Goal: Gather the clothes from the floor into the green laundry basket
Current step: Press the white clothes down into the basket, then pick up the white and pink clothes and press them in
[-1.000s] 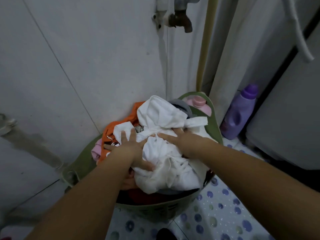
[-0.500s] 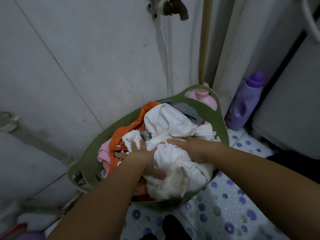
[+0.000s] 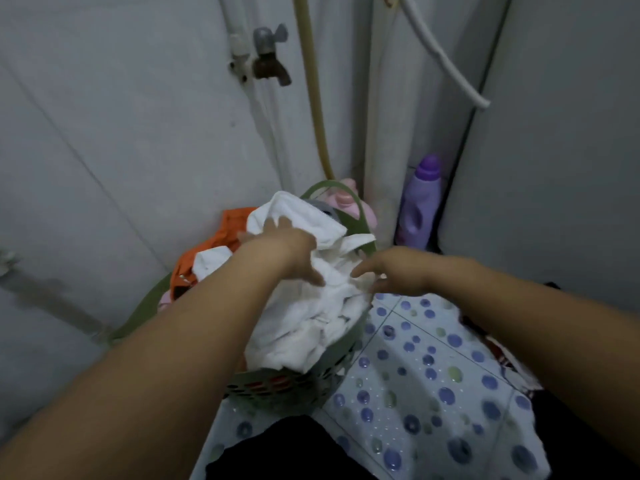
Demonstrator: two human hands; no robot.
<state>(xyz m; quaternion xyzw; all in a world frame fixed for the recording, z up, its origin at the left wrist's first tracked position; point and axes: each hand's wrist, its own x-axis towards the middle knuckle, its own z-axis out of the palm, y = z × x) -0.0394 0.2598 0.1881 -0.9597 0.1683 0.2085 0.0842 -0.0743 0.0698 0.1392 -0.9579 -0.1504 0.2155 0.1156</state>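
Now: my left hand [image 3: 280, 247] flat on white cloth [image 3: 311, 317], fingers spread. Right hand [image 3: 394, 271] touching cloth, fingers loose. Clothes heaped in green basket [image 3: 294, 386], near left wall.

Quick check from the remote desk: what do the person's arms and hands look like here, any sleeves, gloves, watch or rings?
Both forearms are bare right up to the frame edge, so no sleeves show. The left hand and right hand are ungloved. No watch, bracelet or ring is visible on either wrist or hand, though motion blur makes the fingers too soft to rule out a thin ring.
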